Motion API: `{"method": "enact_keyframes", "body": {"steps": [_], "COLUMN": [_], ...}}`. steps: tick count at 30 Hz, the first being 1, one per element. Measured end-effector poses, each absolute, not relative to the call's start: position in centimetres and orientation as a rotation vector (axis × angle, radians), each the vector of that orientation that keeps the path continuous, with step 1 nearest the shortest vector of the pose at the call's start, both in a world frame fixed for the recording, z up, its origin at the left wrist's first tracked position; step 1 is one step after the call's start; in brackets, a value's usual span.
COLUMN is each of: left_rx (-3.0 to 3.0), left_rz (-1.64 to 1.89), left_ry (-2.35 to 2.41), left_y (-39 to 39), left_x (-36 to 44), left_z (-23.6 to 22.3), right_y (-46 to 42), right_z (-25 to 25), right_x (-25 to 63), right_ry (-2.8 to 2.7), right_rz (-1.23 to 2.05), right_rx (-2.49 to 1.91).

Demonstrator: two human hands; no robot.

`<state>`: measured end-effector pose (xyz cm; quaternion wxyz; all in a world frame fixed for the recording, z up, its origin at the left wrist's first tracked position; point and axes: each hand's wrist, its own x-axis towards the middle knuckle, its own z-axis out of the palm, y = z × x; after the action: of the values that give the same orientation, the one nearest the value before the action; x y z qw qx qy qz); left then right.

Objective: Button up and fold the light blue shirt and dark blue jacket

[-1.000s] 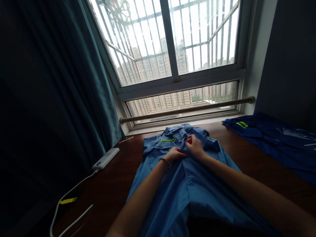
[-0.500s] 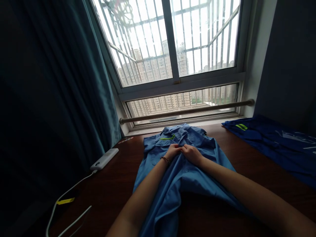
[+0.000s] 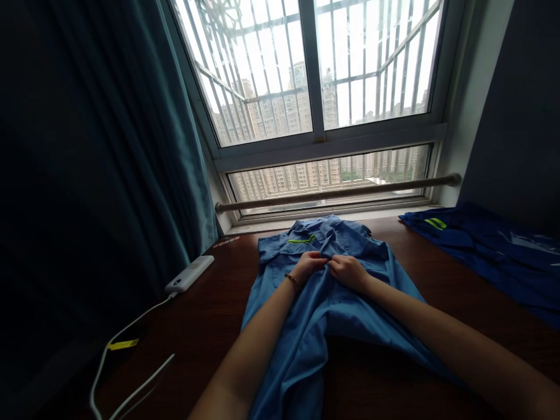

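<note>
A light blue shirt (image 3: 306,329) is spread on a dark wooden surface (image 3: 201,326) below the window (image 3: 315,70), its collar end turned toward the glass. Its front is pinched near the middle by the fingers of the left hand (image 3: 308,265) and the right hand (image 3: 349,271), which are brought close together. The fingertips are partly hidden by folds and knuckles, so whether a button is held between them cannot be told. Parts of the shirt are covered by both forearms, and its lower left portion is cut off by the bottom edge. A bracelet (image 3: 292,280) is worn on the left wrist.

At the right, a dark blue garment (image 3: 485,251) is cut off by the frame, and its pale markings cannot be read. At the left, a white device (image 3: 190,274) is joined to a white cable (image 3: 131,321), whose lower run is cropped. The curtain's (image 3: 175,175) outer folds are lost in shadow.
</note>
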<state>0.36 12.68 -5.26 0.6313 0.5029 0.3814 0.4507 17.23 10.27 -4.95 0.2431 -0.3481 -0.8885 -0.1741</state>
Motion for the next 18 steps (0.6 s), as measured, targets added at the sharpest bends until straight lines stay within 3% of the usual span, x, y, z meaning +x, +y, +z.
{"method": "enact_keyframes", "body": {"steps": [11,18], "left_rx": [1.106,1.236], "left_rz": [1.174,1.005], "left_ry": [0.955,0.842], "left_y": [13.3,13.2], "left_x": [0.6,0.0], "left_z": [-5.7,-5.5], "right_y": [9.7,9.9], "right_z": [-4.0,-4.9], "right_x": [17.2,17.1], "right_ry": [-2.285,-2.039], "right_rz": [-0.082,0.192], "right_rx": [-1.195,-1.165]}}
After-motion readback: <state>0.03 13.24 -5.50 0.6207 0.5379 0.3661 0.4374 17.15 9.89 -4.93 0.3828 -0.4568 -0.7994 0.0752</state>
